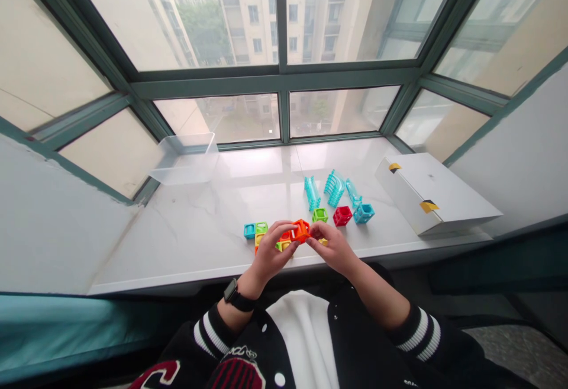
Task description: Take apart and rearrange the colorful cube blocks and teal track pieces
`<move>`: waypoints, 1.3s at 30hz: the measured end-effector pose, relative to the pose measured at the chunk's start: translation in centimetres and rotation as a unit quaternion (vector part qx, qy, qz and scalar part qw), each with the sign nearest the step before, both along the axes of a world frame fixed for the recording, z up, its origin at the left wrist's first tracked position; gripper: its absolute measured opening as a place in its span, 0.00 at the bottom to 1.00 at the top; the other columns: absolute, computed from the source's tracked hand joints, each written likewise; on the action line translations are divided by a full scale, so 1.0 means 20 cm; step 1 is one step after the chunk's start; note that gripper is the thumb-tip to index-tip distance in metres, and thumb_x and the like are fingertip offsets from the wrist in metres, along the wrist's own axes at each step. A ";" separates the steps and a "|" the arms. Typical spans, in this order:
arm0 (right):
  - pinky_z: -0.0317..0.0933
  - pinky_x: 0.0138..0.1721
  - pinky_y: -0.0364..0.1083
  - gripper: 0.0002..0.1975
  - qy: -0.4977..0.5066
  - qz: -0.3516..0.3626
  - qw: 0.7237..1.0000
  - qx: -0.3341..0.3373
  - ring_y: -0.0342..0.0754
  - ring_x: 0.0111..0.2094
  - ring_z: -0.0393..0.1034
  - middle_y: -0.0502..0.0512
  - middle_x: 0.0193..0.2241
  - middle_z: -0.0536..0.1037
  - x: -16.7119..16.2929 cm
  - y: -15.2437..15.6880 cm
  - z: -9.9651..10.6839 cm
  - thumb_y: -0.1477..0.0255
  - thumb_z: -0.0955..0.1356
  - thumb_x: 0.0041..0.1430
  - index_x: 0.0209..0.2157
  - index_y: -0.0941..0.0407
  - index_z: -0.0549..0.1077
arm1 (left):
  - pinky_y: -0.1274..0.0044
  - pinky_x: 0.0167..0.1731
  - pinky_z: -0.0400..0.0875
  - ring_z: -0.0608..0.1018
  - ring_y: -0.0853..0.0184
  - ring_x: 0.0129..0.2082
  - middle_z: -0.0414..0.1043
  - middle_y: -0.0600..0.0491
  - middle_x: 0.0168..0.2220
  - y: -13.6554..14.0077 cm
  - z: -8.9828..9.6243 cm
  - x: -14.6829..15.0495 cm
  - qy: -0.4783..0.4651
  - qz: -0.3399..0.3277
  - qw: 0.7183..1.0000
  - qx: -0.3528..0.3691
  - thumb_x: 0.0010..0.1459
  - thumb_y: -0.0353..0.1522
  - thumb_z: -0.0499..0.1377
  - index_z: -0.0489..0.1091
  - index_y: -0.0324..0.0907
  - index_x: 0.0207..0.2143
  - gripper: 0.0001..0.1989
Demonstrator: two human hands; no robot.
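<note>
An orange open-sided toy cube [300,232] is held up between my two hands at the front of the sill. My left hand [271,254] grips its left side with thumb and fingers. From the right, my right hand [333,249] pinches the cube's edge with closed fingertips. Under and behind my left hand sit joined cubes, among them a blue cube [249,231] and a green cube [261,227]; my fingers partly hide the others. Just beyond my right hand are a lime green cube [319,215], a red cube [342,216] and a larger-looking blue cube [364,213].
Several translucent turquoise track pieces, including a curved piece [334,188], lie behind the cubes. A clear plastic bin [186,161] stands at the back left of the white sill [199,205]. A white box [439,193] occupies the right end. Framed windows surround the sill.
</note>
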State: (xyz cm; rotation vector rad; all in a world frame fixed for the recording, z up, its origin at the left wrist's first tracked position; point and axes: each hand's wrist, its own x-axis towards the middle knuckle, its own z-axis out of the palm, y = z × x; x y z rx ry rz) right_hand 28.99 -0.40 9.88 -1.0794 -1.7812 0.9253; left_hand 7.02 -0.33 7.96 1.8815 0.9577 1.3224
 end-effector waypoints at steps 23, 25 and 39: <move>0.70 0.54 0.58 0.33 -0.050 -0.244 0.964 0.096 0.60 0.49 0.75 0.61 0.50 0.78 0.47 -0.01 -0.03 0.50 0.78 0.55 0.55 0.51 0.68 | 0.65 0.49 0.78 0.82 0.59 0.44 0.79 0.44 0.49 0.03 -0.04 -0.17 -0.158 0.030 0.951 -0.265 0.66 0.50 0.61 0.75 0.43 0.50 0.22; 0.70 0.53 0.58 0.34 -0.057 -0.283 0.955 0.066 0.60 0.47 0.76 0.61 0.49 0.78 0.56 -0.03 -0.11 0.48 0.77 0.54 0.54 0.52 0.69 | 0.66 0.48 0.78 0.82 0.60 0.44 0.79 0.45 0.49 0.03 -0.06 -0.24 -0.163 0.062 0.946 -0.272 0.66 0.49 0.62 0.76 0.43 0.49 0.21; 0.68 0.54 0.62 0.31 -0.199 -0.264 0.943 -0.032 0.64 0.49 0.75 0.65 0.47 0.79 0.62 0.07 -0.76 0.49 0.74 0.52 0.50 0.55 0.71 | 0.67 0.44 0.79 0.81 0.60 0.42 0.80 0.48 0.44 -0.02 -0.11 -0.40 -0.204 0.162 0.921 -0.290 0.58 0.47 0.68 0.78 0.42 0.44 0.20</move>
